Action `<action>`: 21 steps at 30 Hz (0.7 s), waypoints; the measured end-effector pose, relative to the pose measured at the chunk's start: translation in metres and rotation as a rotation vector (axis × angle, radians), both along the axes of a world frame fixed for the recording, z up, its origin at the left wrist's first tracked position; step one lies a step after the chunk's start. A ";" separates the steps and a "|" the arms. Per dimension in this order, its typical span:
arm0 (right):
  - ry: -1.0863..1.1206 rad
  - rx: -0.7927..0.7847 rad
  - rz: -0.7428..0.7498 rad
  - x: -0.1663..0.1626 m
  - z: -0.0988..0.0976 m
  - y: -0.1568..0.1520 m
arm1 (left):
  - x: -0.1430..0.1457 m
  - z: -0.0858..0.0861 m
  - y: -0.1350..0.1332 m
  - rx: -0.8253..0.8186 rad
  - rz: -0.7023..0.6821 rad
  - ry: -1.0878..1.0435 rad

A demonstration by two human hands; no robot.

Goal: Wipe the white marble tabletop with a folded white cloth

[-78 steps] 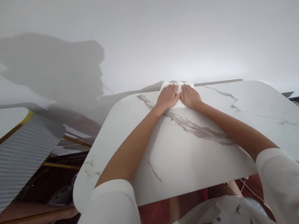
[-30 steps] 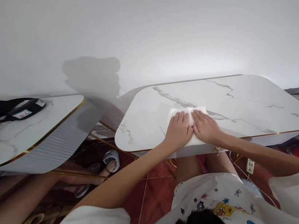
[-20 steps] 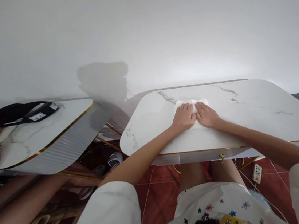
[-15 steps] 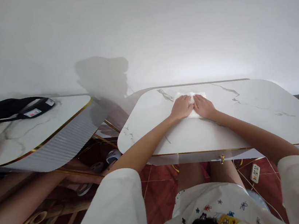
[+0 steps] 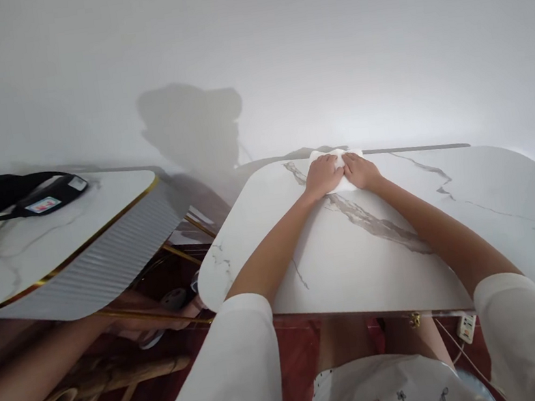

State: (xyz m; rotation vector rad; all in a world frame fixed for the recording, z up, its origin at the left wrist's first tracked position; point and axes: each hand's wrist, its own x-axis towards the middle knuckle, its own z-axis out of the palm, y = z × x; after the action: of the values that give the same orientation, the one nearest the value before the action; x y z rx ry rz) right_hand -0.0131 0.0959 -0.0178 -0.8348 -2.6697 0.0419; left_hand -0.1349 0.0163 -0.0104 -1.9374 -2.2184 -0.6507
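A folded white cloth lies on the white marble-patterned tabletop, close to its back edge by the wall. My left hand presses down over the cloth's left part, fingers together and pointing away from me. Over its right part is my right hand, closed on it in the same way, with the two thumbs nearly meeting in the middle. The cloth's far edge shows beyond my fingertips. Whatever lies beneath my palms is hidden.
At the left stands a second marble-patterned table with a black strap-like item on it. A co-worker's forearm shows below, near a bamboo frame. A power strip hangs or lies beyond the front edge.
Both my hands have slid the cloth away from me, toward the table's back edge. The view has shifted nearer the table, showing more grey veining in front of the cloth.
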 end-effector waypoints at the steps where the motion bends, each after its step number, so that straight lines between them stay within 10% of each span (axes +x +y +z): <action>1: 0.006 -0.002 0.000 -0.002 0.000 0.002 | -0.002 0.000 0.003 0.001 0.002 0.006; 21: 0.031 -0.078 -0.078 0.010 0.006 0.037 | 0.014 0.002 0.048 -0.026 0.036 0.129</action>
State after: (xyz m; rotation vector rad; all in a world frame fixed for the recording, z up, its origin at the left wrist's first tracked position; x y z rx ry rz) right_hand -0.0036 0.1333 -0.0118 -0.9541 -2.6188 0.1398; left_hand -0.1212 0.0641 -0.0083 -1.8890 -2.1889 -0.4801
